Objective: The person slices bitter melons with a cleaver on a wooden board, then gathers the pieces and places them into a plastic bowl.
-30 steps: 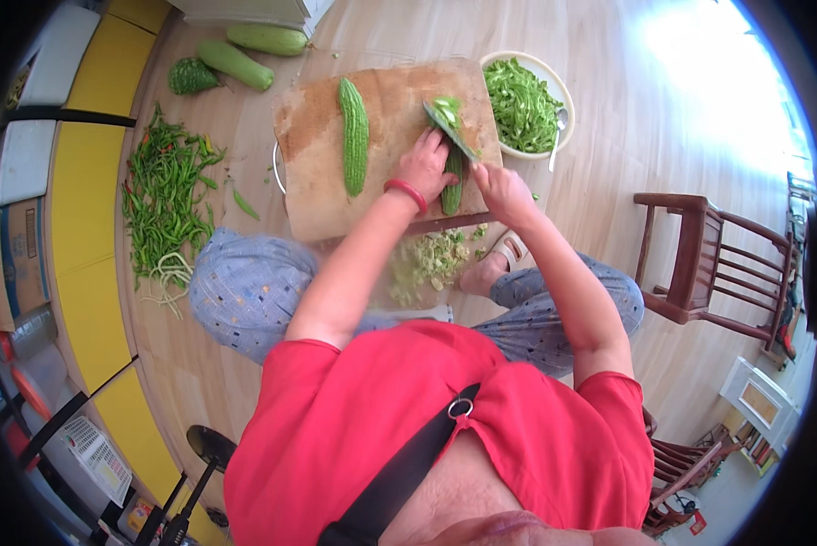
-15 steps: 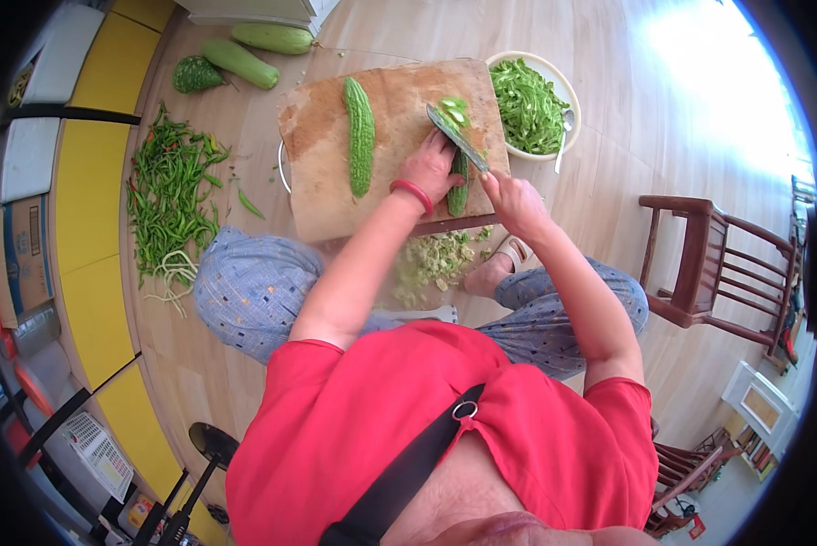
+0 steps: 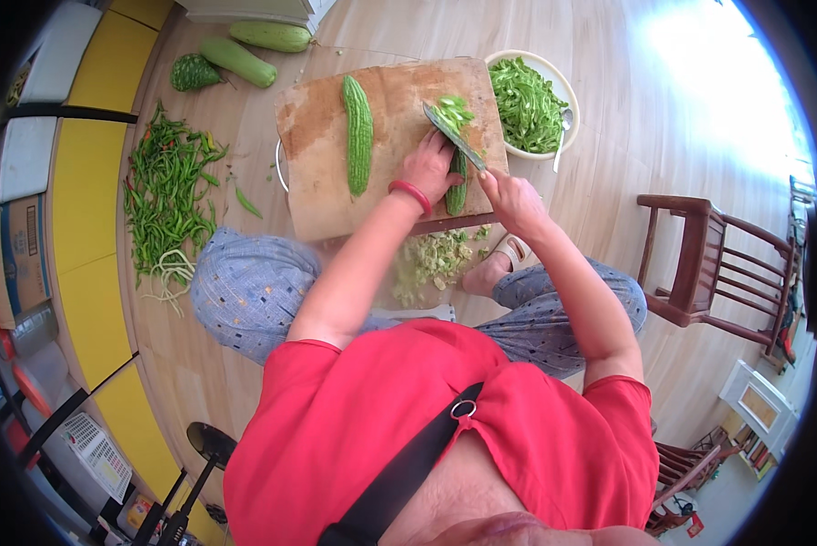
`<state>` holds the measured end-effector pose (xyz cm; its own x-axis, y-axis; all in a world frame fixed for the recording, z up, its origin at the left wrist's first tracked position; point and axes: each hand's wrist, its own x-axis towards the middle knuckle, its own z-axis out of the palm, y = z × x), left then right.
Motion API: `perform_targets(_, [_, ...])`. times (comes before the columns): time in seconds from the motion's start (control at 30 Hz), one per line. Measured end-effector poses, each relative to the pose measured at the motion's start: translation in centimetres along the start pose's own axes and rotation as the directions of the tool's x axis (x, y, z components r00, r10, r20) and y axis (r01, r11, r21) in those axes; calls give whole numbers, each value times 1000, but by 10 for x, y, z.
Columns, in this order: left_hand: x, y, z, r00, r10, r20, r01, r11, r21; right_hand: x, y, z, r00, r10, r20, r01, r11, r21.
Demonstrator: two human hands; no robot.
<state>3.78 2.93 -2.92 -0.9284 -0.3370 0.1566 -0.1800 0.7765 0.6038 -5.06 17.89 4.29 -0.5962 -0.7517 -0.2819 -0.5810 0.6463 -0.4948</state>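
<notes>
On the wooden cutting board (image 3: 322, 136), my left hand (image 3: 428, 166) presses down on a bitter melon half (image 3: 458, 193), its fingers closed over the upper part. My right hand (image 3: 515, 200) grips a kitchen knife (image 3: 455, 136) by its handle. The blade lies slantwise against the melon, right by my left fingertips. Just beyond the blade is a small heap of pale green slices (image 3: 453, 112). Another bitter melon piece (image 3: 358, 136), long and bumpy, rests to the left on the board. My left fingers partly hide the melon being cut.
A bowl of sliced green melon (image 3: 529, 107) with a spoon (image 3: 563, 141) stands right of the board. Scooped-out pith (image 3: 436, 259) lies below the board's near edge. Green chillies (image 3: 167, 187) and several gourds (image 3: 237, 60) are on the floor at left. A wooden chair (image 3: 700, 259) stands right.
The heap of slices beyond the blade has grown and spread a little. Both hands stay in nearly the same place, knife still at the melon.
</notes>
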Motion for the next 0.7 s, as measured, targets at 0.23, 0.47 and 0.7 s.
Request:
perform_targets(0.23, [4,4,-4,998,7,70,-3,998,-57,16,12,9,1000,3,10,-3,997,-71])
perform_targets(0.47, [0,0,-2,1000,-4,12,5,999,-33,-5,-5,-8,999,0,41,1,1000,-23])
perform_targets(0.7, [2,5,-2,999,42,12,-42,999,-26,15,16,13,1000,-26,16,28,997,-72])
